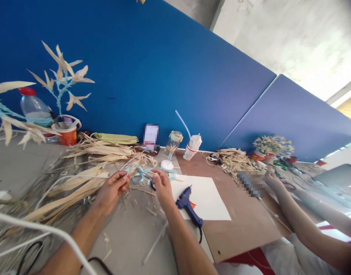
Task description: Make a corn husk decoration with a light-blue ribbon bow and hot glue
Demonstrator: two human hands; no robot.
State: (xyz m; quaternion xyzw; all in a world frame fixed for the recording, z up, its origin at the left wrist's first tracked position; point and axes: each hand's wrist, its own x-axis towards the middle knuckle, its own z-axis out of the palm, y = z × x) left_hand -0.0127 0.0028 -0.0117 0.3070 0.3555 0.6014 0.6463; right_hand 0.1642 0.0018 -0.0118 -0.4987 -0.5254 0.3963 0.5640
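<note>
My left hand (114, 189) is pinched on the end of a light blue strip (134, 168) over the grey table. My right hand (161, 182) is closed round a pair of scissors (145, 175), whose blades point left toward the strip. Dried husk pieces (78, 189) lie under and to the left of both hands. A blue glue gun (189, 205) lies just right of my right wrist, partly on a white sheet (209, 198).
A red cup (67, 133) with a husk-and-blue-stem plant, a plastic bottle (33, 107), a small glass jar (174, 141) and a paper cup (192, 147) stand along the blue partition (152, 68). Another person's arms (301, 221) rest at the right on a brown board (244, 221).
</note>
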